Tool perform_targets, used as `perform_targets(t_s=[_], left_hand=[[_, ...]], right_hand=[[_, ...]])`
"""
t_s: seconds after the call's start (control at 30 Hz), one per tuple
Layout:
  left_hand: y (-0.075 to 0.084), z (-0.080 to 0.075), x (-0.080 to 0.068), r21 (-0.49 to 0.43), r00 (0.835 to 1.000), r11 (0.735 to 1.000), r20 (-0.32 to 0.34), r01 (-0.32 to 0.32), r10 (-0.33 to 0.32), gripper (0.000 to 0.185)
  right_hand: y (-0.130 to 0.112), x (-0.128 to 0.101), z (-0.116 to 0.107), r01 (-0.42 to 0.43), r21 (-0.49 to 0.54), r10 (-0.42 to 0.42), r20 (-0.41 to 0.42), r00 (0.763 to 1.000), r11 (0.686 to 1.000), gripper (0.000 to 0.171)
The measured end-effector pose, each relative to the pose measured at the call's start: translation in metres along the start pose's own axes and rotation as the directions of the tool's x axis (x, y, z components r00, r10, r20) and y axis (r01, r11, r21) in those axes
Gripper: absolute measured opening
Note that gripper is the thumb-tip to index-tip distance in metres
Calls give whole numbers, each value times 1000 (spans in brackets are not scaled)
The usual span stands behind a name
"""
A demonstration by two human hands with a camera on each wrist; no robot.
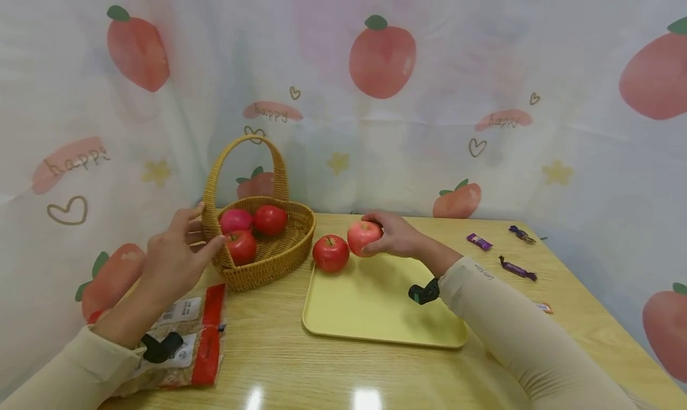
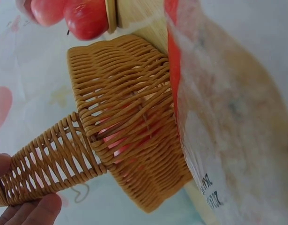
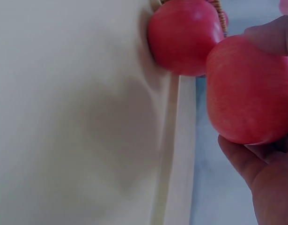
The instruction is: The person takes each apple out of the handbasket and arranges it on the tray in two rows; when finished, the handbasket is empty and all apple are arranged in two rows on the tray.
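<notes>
Nearest the head camera, two cream sleeves reach out over the wooden tabletop (image 1: 279,350), each with a small black clip at the wrist. Just under the left forearm lies a clear packet with a red band (image 1: 206,332), filled with something pale and grainy. Beyond it, the left hand (image 1: 174,258) hangs beside the wicker basket (image 1: 284,252), fingers (image 1: 210,247) straight and loose, grasping nothing; the fingertips are at the basket's near-left rim, by the foot of its arched handle, and whether they touch the weave cannot be told from the head view. The left wrist view shows fingertips lying against the handle. Three red apples sit inside the basket. To the basket's right lies a yellow tray (image 1: 376,308), and on its far-left corner rests a red apple (image 1: 330,252). The right hand (image 1: 394,234) grips a paler pink-red apple (image 1: 363,236), fingers curled over its top and far side, thumb below; it lies to the left of the palm, just beside the resting apple, either barely apart or touching. The right wrist view puts the gripped apple over the tray's far rim, with the other apple close against it. Apples have no real long axis; the stem end points roughly up. The basket lies further left, nearer the left hand. Three purple-wrapped candies (image 1: 479,241) lie well apart on the right.
</notes>
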State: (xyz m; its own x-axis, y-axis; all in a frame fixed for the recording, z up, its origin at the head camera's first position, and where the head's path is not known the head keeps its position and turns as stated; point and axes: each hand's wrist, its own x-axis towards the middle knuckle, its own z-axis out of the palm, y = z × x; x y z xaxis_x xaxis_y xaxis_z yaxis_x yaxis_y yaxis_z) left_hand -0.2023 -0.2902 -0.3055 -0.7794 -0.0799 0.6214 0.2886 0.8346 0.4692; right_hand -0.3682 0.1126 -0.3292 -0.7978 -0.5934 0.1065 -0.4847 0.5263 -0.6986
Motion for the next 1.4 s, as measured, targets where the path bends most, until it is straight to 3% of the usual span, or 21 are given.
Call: perform_targets(t_s=[0.47, 0.83, 1.1, 1.4], left_hand=[[-6, -4, 0, -5, 1000, 1000, 8, 29, -29, 72], [-3, -2, 0, -4, 1000, 1000, -3, -2, 2, 70], [-3, 1, 0, -2, 1000, 1000, -10, -15, 15, 69], [-4, 1, 0, -5, 1000, 1000, -5, -9, 9, 69]], right_hand=[[17, 6, 12, -41, -103, 46, 48, 998, 994, 76], [24, 1, 22, -64, -128, 68, 32, 997, 990, 79], [26, 0, 24, -33, -161, 40, 38, 998, 986, 85], [17, -3, 16, -21, -118, 29, 68, 997, 993, 91]])
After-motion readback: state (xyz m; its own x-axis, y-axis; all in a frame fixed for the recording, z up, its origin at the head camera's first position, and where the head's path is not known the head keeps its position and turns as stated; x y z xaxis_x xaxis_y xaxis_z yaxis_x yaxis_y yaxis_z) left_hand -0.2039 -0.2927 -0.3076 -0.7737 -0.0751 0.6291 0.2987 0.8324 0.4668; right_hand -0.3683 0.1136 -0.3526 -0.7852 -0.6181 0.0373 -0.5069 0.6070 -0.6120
